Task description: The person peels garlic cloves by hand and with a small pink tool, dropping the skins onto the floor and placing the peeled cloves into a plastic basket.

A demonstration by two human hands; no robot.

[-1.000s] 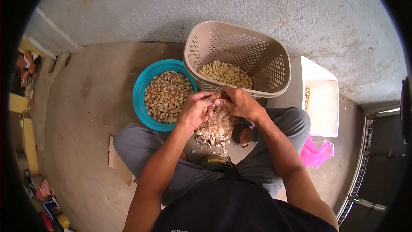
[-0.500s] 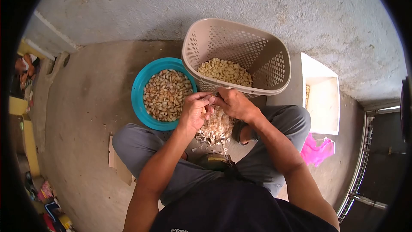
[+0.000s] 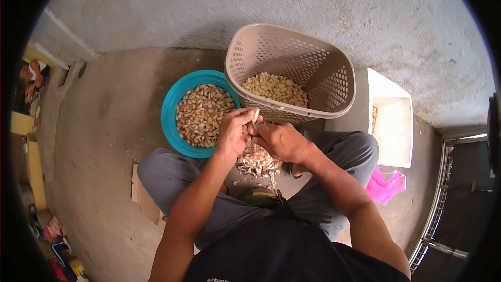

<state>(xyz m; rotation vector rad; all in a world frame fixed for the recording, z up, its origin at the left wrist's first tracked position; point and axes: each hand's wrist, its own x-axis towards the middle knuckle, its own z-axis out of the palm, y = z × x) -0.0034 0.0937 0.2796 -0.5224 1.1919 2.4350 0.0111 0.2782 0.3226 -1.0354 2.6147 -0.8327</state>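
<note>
My left hand [image 3: 233, 137] is closed, pinching a pale garlic clove [image 3: 255, 114] upright between thumb and fingers. Beside it, my right hand [image 3: 286, 142] is closed with its fingertips against the left fingers; whatever it grips is hidden. A heap of papery garlic skins [image 3: 259, 162] lies on the floor below both hands. To the left, a teal basin [image 3: 167, 117] holds unpeeled garlic cloves [image 3: 202, 117]. Just beyond the hands stands a beige perforated basket [image 3: 342, 112] with peeled cloves [image 3: 276, 89] at its bottom.
A white box [image 3: 394, 138] stands to the right, a few cloves inside it. Near it lies a pink mesh bag [image 3: 386, 185]. Cardboard [image 3: 148, 206] rests by my left knee. A rough wall [image 3: 209, 5] rises behind the basket. Another person [image 3: 35, 75] shows at the far left.
My right hand has moved down and slightly toward me, fingers now lower than the left fingertips. The pale clove now sticks up from my left hand's pinch.
</note>
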